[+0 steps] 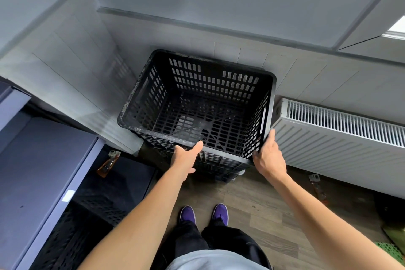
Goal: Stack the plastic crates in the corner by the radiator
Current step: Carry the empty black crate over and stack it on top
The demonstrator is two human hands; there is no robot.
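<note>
At far left, a smooth, matt purple-grey cabinet (32, 171); just beside it, low down, a dark lattice (87, 221) of oblong holes, too dim to tell whether another crate; beyond that, a small orange-handled tool (108, 164) lying flat on dark flooring. In the middle, tucked into the tiled corner, the black plastic crate (197, 98): rectangular, rounded at the rim corners, walls and base pierced with rows of oblong slots, one long handle slot in each side wall, rim scuffed and dusty grey; seated on a lower crate (219, 165) of the same lattice, seen only as a strip under the near edge. On the near rim, left of centre, the left hand (186, 158), thumb laid up over the edge, fingers curled beneath on the outside, gripping the crate; at the near right corner, the right hand (268, 155), thumb up along the side edge, fingers wrapped round the corner, gripping likewise. Just right of the crate, a white ribbed panel radiator (339, 138) with a slatted top grille, low on the wall; contact with the crate impossible to tell. Below, wood-grain plank floor (252, 204) and purple shoes (187, 215); at bottom right, a green lattice mat (390, 250).
</note>
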